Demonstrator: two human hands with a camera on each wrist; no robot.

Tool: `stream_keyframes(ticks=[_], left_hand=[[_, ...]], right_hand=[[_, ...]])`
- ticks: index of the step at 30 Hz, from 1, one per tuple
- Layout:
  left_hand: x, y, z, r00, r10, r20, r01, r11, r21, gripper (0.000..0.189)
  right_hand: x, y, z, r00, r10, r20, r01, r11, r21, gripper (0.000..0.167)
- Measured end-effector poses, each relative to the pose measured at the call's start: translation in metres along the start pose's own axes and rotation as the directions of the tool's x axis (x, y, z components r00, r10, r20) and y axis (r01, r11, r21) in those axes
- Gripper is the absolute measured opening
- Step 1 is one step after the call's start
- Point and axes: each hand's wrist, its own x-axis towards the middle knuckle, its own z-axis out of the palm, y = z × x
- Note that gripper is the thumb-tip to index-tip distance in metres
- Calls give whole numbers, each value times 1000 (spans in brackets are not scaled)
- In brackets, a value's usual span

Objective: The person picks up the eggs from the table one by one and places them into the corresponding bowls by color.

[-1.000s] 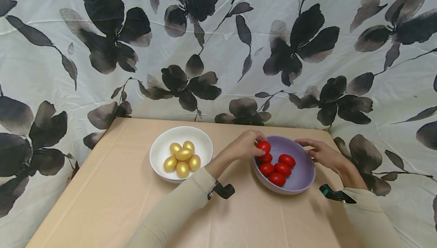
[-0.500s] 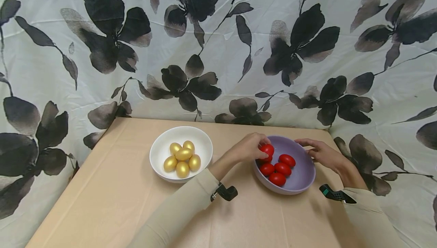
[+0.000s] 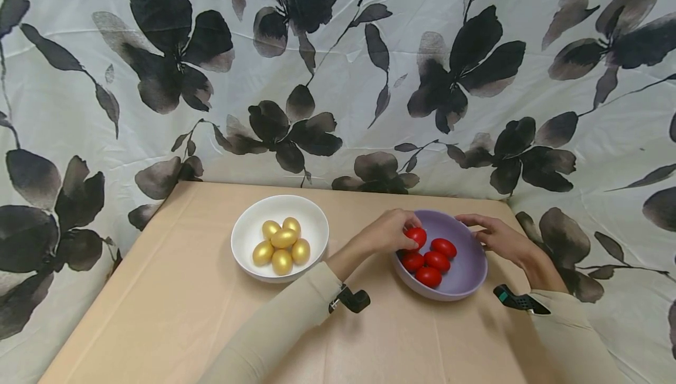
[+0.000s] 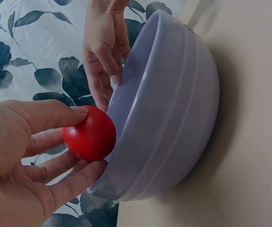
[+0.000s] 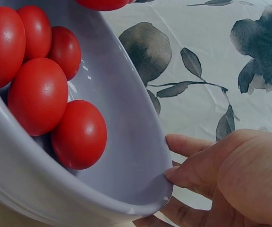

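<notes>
A purple bowl (image 3: 472, 275) stands on the right half of the table, with several red eggs (image 3: 437, 261) lying in it. Over its left side my left hand (image 3: 388, 231) pinches one red egg (image 4: 89, 134) between thumb and fingers. In the left wrist view that egg is near the bowl's rim; whether it touches the rim I cannot tell. My right hand (image 3: 502, 240) holds the bowl's right rim, the thumb (image 5: 174, 175) at the edge and the other fingers along the outside. In the right wrist view the eggs cluster toward the bowl's far side.
Left of the purple bowl, a white bowl (image 3: 240, 243) holds several gold eggs (image 3: 282, 238). Both bowls stand on a tan table (image 3: 174, 290). A white cloth with dark flowers (image 3: 364, 96) hangs behind it.
My left hand has shifted slightly right and downward with its red egg, farther over the purple bowl. The right hand and both bowls stay in place.
</notes>
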Motion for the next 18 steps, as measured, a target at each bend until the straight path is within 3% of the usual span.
stream_keyframes(ticks=[18], left_hand=[[1,1,5,1000,1,12,-1,1000,6,36]], right_hand=[[0,0,0,1000,0,2,0,1000,0,54]])
